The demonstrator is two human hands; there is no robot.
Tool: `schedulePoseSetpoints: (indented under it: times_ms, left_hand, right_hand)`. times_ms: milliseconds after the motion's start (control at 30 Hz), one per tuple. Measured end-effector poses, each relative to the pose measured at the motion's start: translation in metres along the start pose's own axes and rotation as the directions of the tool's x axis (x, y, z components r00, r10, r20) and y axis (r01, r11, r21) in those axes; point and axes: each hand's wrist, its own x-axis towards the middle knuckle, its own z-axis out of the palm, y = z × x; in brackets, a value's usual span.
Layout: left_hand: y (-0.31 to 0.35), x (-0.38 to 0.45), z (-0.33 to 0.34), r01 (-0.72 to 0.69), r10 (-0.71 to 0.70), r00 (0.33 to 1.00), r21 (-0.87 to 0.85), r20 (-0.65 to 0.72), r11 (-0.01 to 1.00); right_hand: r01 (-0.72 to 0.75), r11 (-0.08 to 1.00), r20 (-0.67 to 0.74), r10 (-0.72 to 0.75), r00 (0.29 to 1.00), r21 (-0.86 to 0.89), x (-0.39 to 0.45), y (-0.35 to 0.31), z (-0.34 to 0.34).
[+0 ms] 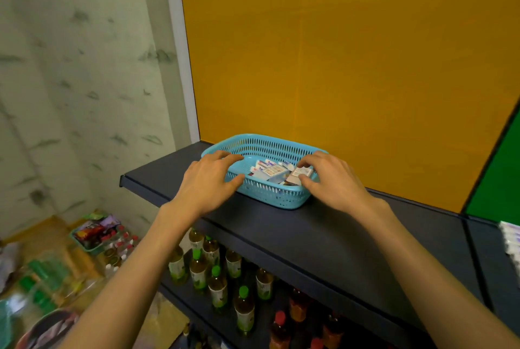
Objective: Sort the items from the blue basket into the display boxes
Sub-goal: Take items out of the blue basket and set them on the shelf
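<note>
- Dark shelf (323,239) against an orange back panel (337,53) carries the blue basket (270,194), long axis running left-right
- Left hand (206,182) rests on the basket's left rim, fingers spread, holding nothing
- Small boxes (270,171) lie jumbled inside the basket, mostly pointing right
- Right hand (330,180), the nearer one, pinches a small white box (302,172) at the basket's right end

A flat mustard-yellow back panel (337,53) rises behind a dark grey metal shelf (323,239), beside a pale marbled wall (78,67) and what looks like wooden flooring (53,229).
</note>
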Motion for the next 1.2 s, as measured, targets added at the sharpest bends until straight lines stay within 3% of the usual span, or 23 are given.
schedulePoseSetpoints:
  times_ms: [233, 400, 567, 900, 1100, 1200]
  left_hand:
    - [-0.040, 0.068, 0.028, -0.080, 0.080, 0.997, -0.053, 0.007, 0.995]
    - [-0.056, 0.112, 0.049, -0.207, 0.205, 0.978, -0.097, -0.028, 0.974]
    - [-0.069, 0.159, 0.070, -0.337, 0.342, 0.939, -0.115, 0.023, 0.934]
    - [-0.070, 0.235, 0.102, -0.578, 0.583, 0.797, -0.080, 0.157, 0.812]
    - [-0.068, 0.247, 0.126, -0.616, 0.614, 0.689, -0.136, 0.385, 0.776]
    - [-0.069, 0.248, 0.138, -0.624, 0.617, 0.659, -0.145, 0.429, 0.768]
  right_hand:
    - [-0.081, 0.996, 0.009, 0.081, 0.997, -0.033, 0.039, 0.010, 0.027]
    - [-0.142, 0.986, 0.031, 0.145, 0.989, -0.082, 0.062, 0.013, 0.040]
    - [-0.224, 0.968, 0.036, 0.229, 0.973, -0.116, 0.086, 0.012, 0.050]
    - [-0.331, 0.925, 0.107, 0.354, 0.929, -0.184, 0.133, 0.015, 0.077]
    - [-0.358, 0.910, 0.147, 0.391, 0.909, -0.210, 0.149, 0.018, 0.086]
    - [-0.364, 0.905, 0.153, 0.400, 0.904, -0.218, 0.152, 0.021, 0.090]
